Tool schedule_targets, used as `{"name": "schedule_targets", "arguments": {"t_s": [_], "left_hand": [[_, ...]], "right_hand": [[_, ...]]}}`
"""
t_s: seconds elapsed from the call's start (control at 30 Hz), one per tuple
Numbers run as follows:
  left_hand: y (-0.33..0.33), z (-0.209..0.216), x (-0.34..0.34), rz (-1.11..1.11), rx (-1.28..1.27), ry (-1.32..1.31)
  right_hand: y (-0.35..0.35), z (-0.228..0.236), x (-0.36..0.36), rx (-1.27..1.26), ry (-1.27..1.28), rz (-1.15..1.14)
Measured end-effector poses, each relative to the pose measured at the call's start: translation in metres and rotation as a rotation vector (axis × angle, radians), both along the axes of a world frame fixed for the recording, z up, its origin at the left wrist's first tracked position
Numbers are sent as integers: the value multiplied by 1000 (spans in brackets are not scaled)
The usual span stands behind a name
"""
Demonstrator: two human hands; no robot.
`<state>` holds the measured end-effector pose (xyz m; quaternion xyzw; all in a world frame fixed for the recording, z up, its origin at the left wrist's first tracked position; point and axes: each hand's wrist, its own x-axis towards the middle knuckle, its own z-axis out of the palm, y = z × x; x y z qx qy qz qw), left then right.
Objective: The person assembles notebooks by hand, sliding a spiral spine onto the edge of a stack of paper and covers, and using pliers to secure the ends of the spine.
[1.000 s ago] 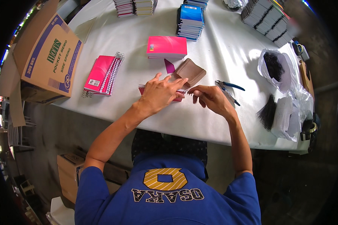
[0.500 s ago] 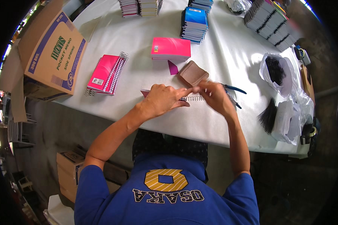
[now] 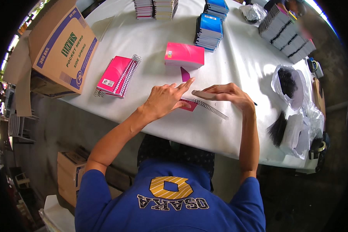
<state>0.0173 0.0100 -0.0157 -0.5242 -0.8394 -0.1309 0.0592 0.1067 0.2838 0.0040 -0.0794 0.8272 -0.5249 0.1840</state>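
Head view: my left hand [image 3: 164, 101] lies flat, fingers extended, pressing on a small pink-covered notepad [image 3: 188, 104] near the front edge of the white-covered counter [image 3: 235, 69]. Its grip is open; nothing is clasped. My right hand [image 3: 226, 94] rests just beside it, fingers loosely curled over the upper end of a silver wire spiral binding [image 3: 212, 108], which runs diagonally from the notepad toward the right. Whether this grip pinches the spiral cannot be determined; the fingertips hide the contact. A loose magenta cover sheet [image 3: 185, 74] lies just beyond the fingertips of both hands.

Beyond that sheet sits a block of pink-topped notepads [image 3: 184, 55]. To the left, a stack of pink spiral-bound notepads [image 3: 118, 75] lies near an open brown cardboard carton [image 3: 60, 48]. Blue-covered pad stacks [image 3: 209, 31] stand at the far side. At the right, clear plastic bags of black spirals [image 3: 288, 83] lie near the counter's edge.
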Motion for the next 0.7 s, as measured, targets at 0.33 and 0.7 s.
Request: {"name": "schedule_targets", "arguments": {"t_s": [0.33, 0.7], "left_hand": [[7, 5, 3, 50, -165, -34], [-3, 28, -2, -99, -203, -206]], "right_hand": [[-2, 5, 4, -183, 92, 15], [-6, 4, 9, -419, 149, 147]]}}
